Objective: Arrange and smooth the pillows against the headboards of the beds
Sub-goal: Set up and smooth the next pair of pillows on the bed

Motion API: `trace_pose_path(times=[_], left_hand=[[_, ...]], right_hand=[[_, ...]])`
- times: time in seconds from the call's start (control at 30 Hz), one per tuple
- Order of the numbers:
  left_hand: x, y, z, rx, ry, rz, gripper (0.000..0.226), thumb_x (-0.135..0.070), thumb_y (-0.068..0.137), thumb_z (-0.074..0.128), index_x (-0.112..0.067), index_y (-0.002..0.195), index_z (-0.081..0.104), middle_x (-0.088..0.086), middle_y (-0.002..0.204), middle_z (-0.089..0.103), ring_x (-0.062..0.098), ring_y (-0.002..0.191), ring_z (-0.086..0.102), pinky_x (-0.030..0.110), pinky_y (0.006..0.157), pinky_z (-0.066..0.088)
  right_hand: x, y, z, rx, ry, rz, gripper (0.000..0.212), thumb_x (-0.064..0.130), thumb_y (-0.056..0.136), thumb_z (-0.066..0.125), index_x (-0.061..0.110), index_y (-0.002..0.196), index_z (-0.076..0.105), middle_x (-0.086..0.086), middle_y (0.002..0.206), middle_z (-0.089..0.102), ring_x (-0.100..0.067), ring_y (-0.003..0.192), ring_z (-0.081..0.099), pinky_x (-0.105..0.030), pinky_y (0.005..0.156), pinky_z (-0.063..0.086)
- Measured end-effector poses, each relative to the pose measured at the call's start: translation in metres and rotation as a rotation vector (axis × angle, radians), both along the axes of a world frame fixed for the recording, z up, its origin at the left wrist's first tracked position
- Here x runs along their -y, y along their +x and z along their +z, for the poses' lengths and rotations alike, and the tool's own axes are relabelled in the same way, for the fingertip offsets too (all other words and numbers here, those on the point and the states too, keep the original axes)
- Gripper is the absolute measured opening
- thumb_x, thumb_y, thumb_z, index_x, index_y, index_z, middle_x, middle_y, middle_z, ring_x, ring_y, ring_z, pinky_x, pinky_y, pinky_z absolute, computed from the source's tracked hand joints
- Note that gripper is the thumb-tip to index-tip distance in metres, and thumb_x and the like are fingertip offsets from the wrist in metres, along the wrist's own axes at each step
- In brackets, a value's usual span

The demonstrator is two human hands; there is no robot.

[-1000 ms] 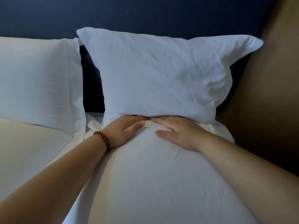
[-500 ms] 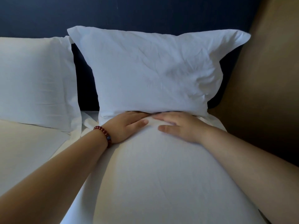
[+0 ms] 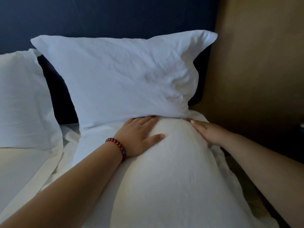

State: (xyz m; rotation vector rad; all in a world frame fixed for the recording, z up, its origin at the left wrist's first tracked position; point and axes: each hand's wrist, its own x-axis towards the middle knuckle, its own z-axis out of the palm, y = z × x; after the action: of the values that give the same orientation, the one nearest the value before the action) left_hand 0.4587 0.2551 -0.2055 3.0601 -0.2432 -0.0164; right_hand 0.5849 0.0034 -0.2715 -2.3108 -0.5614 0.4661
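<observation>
A white pillow stands upright against the dark blue headboard, its top right corner sticking up and its right side creased. In front of it lies a second white pillow, bulging toward me. My left hand, with a red bead bracelet at the wrist, presses flat on the upper left of the lying pillow, fingertips tucked under the standing one. My right hand lies flat along the lying pillow's upper right edge, fingers straight.
Another white pillow leans on the headboard at the left, with a dark gap between the two. A white sheet covers the bed at lower left. A brown wall panel rises close on the right.
My right hand slid from the middle of the lying pillow out to its right edge. The left hand stayed near the centre. The view shifted, so the pillows sit lower and further left in frame.
</observation>
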Motion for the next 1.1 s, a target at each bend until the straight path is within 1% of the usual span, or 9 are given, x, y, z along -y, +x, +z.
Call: trace_pose_path(times=[0.23,0.43,0.53,0.7,0.77,0.83,0.9,1.0,1.1], left_hand=[[0.038,0.010,0.006,0.312,-0.089,-0.157,0.064,-0.062,0.091,0.035,-0.022,0.139,0.050,-0.003,0.143,0.049,0.019,0.132,0.044,0.040,0.109,0.036],[0.077,0.065,0.018,0.698,0.003,-0.074,0.049,-0.037,0.094,0.044,-0.011,0.135,0.054,0.010,0.145,0.047,0.032,0.139,0.035,0.049,0.114,0.027],[0.071,0.089,0.027,0.798,0.165,0.027,0.052,-0.037,0.095,0.045,-0.009,0.138,0.050,0.013,0.152,0.038,0.035,0.144,0.025,0.050,0.118,0.016],[0.066,0.114,0.018,0.857,0.336,0.127,0.059,-0.045,0.098,0.040,-0.015,0.149,0.035,0.007,0.159,0.024,0.033,0.147,0.014,0.050,0.119,0.012],[0.062,0.118,0.015,0.881,0.348,0.140,0.059,-0.046,0.098,0.038,-0.016,0.149,0.035,0.007,0.159,0.024,0.033,0.147,0.015,0.050,0.118,0.013],[0.059,0.123,0.013,0.892,0.355,0.155,0.059,-0.045,0.097,0.039,-0.017,0.149,0.034,0.006,0.159,0.024,0.032,0.147,0.015,0.049,0.119,0.011],[0.057,0.128,0.009,0.893,0.353,0.163,0.060,-0.043,0.096,0.042,-0.017,0.149,0.034,0.006,0.159,0.024,0.032,0.148,0.014,0.049,0.119,0.009],[0.058,0.131,0.004,0.900,0.349,0.169,0.060,-0.041,0.095,0.044,-0.018,0.150,0.034,0.006,0.159,0.024,0.032,0.147,0.015,0.047,0.119,0.008],[0.059,0.129,-0.001,0.894,0.347,0.174,0.062,-0.041,0.095,0.045,-0.018,0.151,0.031,0.005,0.159,0.023,0.031,0.148,0.014,0.046,0.119,0.008]], right_hand=[[0.004,-0.009,0.007,0.141,0.328,-0.043,0.073,0.078,0.086,0.026,0.033,0.137,0.054,0.012,0.144,0.050,-0.006,0.135,0.041,-0.037,0.115,0.031],[-0.001,0.010,0.032,0.104,0.499,-0.249,0.035,0.040,0.100,0.045,0.025,0.129,0.060,0.008,0.128,0.060,-0.008,0.116,0.054,-0.023,0.094,0.039],[-0.004,0.030,0.051,0.017,0.646,-0.298,0.041,0.040,0.097,0.053,0.025,0.135,0.053,0.008,0.128,0.058,-0.005,0.110,0.053,-0.020,0.091,0.039],[-0.017,0.068,0.068,-0.246,0.844,-0.328,0.064,0.034,0.093,0.062,0.021,0.150,0.035,0.002,0.148,0.045,-0.014,0.131,0.046,-0.026,0.101,0.037],[-0.025,0.079,0.065,-0.306,0.799,-0.298,0.056,0.031,0.088,0.070,0.017,0.139,0.051,-0.001,0.134,0.059,-0.014,0.112,0.058,-0.022,0.083,0.045],[-0.029,0.087,0.062,-0.130,0.800,-0.385,0.025,0.025,0.085,0.074,0.009,0.104,0.069,-0.001,0.095,0.070,-0.011,0.080,0.060,-0.019,0.063,0.045],[-0.026,0.098,0.056,0.050,0.893,-0.607,0.018,0.026,0.085,0.073,0.010,0.082,0.066,0.002,0.071,0.061,-0.010,0.065,0.052,-0.016,0.056,0.042],[-0.023,0.091,0.042,-0.030,0.952,-0.576,0.031,0.046,0.086,0.066,0.015,0.080,0.063,0.001,0.076,0.061,-0.012,0.072,0.056,-0.028,0.071,0.048],[-0.022,0.072,0.015,-0.279,0.777,-0.363,0.025,0.048,0.086,0.067,0.023,0.087,0.064,0.008,0.083,0.067,-0.007,0.072,0.063,-0.024,0.065,0.048]])
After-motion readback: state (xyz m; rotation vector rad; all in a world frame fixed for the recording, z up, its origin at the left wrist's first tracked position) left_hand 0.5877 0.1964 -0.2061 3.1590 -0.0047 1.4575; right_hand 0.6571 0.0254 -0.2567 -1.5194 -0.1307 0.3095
